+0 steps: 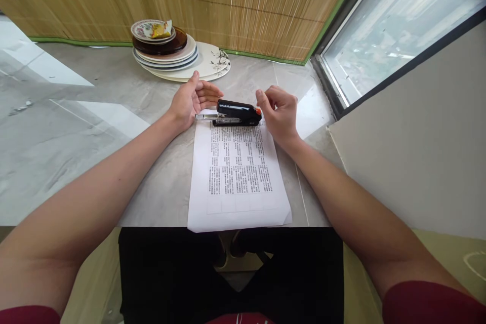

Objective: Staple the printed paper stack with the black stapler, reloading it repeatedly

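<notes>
A black stapler with a red-orange part at its right end lies across the top of a printed paper sheet. Its metal staple tray sticks out to the left. My left hand stands on edge by that tray, palm turned inward, fingers stretched out and nothing in them. At the stapler's red end is my right hand, its fingers curled in a loose fist with the thumb along the top. No object shows in it; whether it touches the stapler I cannot tell.
A stack of plates with a small yellow wrapper on top stands at the back of the grey marble-look table. Behind it hangs a bamboo blind. A window and a white wall bound the right side.
</notes>
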Action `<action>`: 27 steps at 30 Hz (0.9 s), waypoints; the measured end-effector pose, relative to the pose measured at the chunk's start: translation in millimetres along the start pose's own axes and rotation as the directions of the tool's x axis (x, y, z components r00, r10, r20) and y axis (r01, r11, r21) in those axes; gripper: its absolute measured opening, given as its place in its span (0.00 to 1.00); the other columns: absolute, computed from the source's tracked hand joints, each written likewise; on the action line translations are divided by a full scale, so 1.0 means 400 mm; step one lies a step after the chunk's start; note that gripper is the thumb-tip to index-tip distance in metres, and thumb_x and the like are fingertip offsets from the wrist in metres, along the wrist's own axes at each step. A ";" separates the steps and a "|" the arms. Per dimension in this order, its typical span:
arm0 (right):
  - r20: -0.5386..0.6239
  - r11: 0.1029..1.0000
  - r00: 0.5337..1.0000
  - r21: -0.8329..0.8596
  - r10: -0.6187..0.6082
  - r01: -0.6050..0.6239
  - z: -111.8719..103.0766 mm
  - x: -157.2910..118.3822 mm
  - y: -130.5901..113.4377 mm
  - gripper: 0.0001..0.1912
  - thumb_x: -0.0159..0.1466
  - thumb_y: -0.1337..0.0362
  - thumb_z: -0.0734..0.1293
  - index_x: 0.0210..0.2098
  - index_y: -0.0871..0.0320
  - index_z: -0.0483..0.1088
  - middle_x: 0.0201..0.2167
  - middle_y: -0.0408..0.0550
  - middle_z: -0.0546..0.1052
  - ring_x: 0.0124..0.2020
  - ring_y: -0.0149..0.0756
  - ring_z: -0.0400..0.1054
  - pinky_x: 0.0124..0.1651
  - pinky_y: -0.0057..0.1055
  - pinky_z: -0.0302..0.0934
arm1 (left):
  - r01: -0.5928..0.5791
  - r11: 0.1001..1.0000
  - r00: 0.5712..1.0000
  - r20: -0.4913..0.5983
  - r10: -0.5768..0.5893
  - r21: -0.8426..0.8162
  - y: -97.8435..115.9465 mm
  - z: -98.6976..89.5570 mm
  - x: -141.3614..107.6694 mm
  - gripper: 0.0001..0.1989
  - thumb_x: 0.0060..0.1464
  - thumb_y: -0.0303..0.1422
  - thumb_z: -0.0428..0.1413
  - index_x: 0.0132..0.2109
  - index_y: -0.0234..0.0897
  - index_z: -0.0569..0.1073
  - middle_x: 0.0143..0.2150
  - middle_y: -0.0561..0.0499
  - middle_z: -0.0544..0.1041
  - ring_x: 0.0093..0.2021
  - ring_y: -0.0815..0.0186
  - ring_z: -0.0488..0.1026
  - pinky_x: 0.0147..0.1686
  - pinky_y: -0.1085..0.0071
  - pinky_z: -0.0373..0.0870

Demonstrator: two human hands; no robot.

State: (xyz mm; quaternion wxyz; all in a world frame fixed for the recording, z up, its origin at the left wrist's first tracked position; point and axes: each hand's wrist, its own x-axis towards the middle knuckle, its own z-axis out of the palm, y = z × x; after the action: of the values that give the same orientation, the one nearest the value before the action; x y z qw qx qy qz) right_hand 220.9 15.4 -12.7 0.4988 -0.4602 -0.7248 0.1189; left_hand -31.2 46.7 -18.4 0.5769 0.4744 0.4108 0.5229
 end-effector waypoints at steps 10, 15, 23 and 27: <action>0.317 0.987 0.935 0.031 -0.161 0.160 0.005 -0.018 -0.014 0.11 0.65 0.60 0.74 0.47 0.50 0.77 0.41 0.46 0.81 0.45 0.45 0.72 0.53 0.45 0.68 | -0.122 0.979 0.991 0.028 0.128 -0.163 0.019 0.005 -0.018 0.27 0.76 0.50 0.48 0.43 0.37 0.83 0.47 0.43 0.87 0.53 0.58 0.85 0.62 0.60 0.77; 0.098 0.972 0.973 -0.087 -0.211 0.220 -0.010 -0.034 -0.040 0.10 0.71 0.58 0.71 0.52 0.44 0.78 0.43 0.47 0.79 0.49 0.50 0.70 0.59 0.55 0.66 | 0.006 0.978 0.998 0.055 0.006 -0.209 0.022 0.000 -0.013 0.27 0.73 0.54 0.49 0.47 0.37 0.81 0.51 0.39 0.86 0.60 0.51 0.82 0.61 0.56 0.79; 0.284 0.914 0.910 -0.185 -0.302 0.361 -0.018 -0.060 -0.024 0.15 0.74 0.52 0.70 0.59 0.33 0.77 0.51 0.46 0.81 0.59 0.57 0.70 0.65 0.59 0.64 | 0.159 0.967 0.968 0.224 -0.113 -0.197 0.009 0.001 -0.016 0.33 0.72 0.60 0.45 0.51 0.36 0.80 0.45 0.36 0.86 0.56 0.45 0.84 0.54 0.52 0.83; 0.334 0.918 0.899 -0.177 -0.282 0.354 -0.023 -0.053 -0.031 0.14 0.74 0.53 0.70 0.58 0.34 0.78 0.51 0.47 0.81 0.60 0.58 0.70 0.66 0.59 0.64 | 0.200 0.962 0.954 0.262 -0.148 -0.185 0.012 0.007 -0.016 0.38 0.71 0.63 0.40 0.48 0.37 0.81 0.43 0.35 0.85 0.55 0.45 0.84 0.48 0.56 0.84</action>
State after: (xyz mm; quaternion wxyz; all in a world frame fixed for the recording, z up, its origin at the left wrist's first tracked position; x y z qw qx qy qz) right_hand 223.3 -10.6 -13.5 0.3372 -0.3664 -0.8670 0.0183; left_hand -30.4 40.1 -13.4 0.7139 0.4340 0.3192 0.4473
